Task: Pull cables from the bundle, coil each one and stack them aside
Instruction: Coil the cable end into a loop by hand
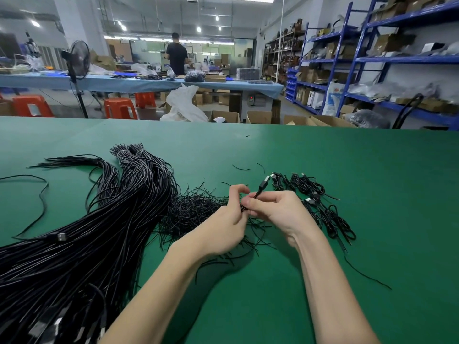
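Observation:
A thick bundle of black cables [82, 242] lies across the left of the green table [347, 182], its ends fanned out at the far left. Both hands meet at the table's middle over a heap of short black ties [193, 209]. My right hand [275, 209] grips a folded black USB cable [260, 188] whose silver plug points up and away. My left hand [228, 219] pinches the same cable just below, fingers curled at it. To the right lies a row of coiled cables [320, 207].
A single loose cable [42, 194] curls at the far left, and a stray wire [367, 276] lies at the right. Beyond the table's far edge are cardboard boxes, orange stools, a fan, blue shelving and a person standing at another bench.

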